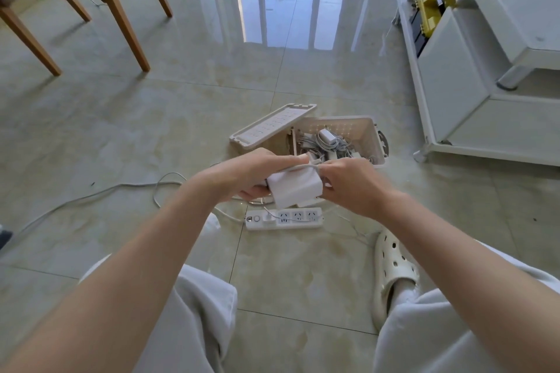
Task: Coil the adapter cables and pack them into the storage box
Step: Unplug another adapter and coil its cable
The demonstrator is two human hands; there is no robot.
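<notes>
**Winding one adapter's cable; box open and part-filled**

Floor (181,118): glossy tile, carries everything. White cabinet (454,94) along its right side, wooden chair (115,3) at the far-left corner.

Storage box (371,142): mid-floor, just beyond the hands, lid (269,127) tipped open against its left wall. Inside, a tangle of grey cables and at least one white adapter.

Power strip (283,219): flat on the floor below the hands, on the near side of the box.

Left hand (242,175): grip closed around the white adapter (295,189), held in the air above the strip.

Right hand (348,182): grip narrow, fingers pinched on the cable (298,167) where it crosses the adapter's top edge.

Loose cable tail (127,188) trails away across the floor toward the left edge.

Judgement: the coiling step is under way, with much slack left to gather. Next move calls for drawing that tail in loop by loop, brick held steady, before anything goes into the box.
</notes>
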